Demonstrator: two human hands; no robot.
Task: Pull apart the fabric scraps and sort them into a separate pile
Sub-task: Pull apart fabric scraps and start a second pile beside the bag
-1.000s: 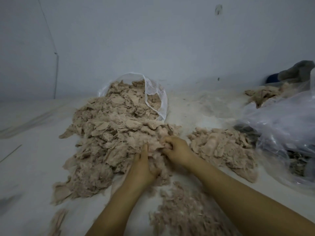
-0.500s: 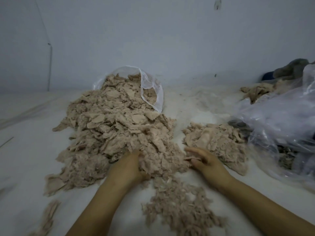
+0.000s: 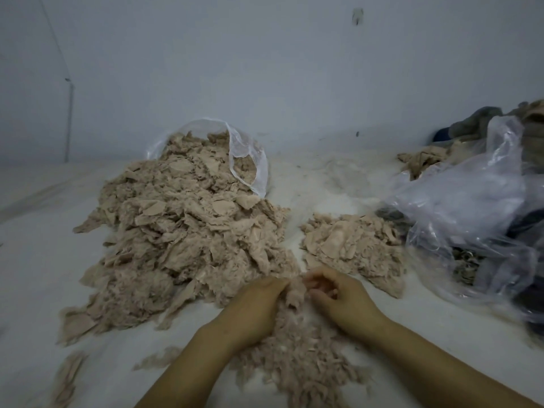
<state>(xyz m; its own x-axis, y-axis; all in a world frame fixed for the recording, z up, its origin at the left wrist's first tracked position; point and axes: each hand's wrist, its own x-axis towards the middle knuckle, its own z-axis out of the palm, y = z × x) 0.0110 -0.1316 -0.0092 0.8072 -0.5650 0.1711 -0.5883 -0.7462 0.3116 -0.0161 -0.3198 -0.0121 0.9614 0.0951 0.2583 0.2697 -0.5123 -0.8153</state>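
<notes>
A big heap of beige fabric scraps [image 3: 182,231] spills from a clear plastic bag [image 3: 250,160] at the left. A smaller pile of flat beige scraps [image 3: 350,245] lies to the right. A fluffy, shredded pile [image 3: 300,357] sits in front between my forearms. My left hand [image 3: 253,310] and my right hand [image 3: 344,298] meet at the top of that front pile, both with curled fingers holding one small clump of scraps [image 3: 294,293] between them.
A crumpled clear plastic bag [image 3: 471,216] with dark contents fills the right side, with more cloth [image 3: 424,160] behind it. Loose scraps [image 3: 67,375] lie at the front left. A pale wall rises behind the white surface [image 3: 38,260].
My right hand has come back from the small right pile to the middle. My left hand has moved off the big heap's edge; both now hold one clump over the front pile.
</notes>
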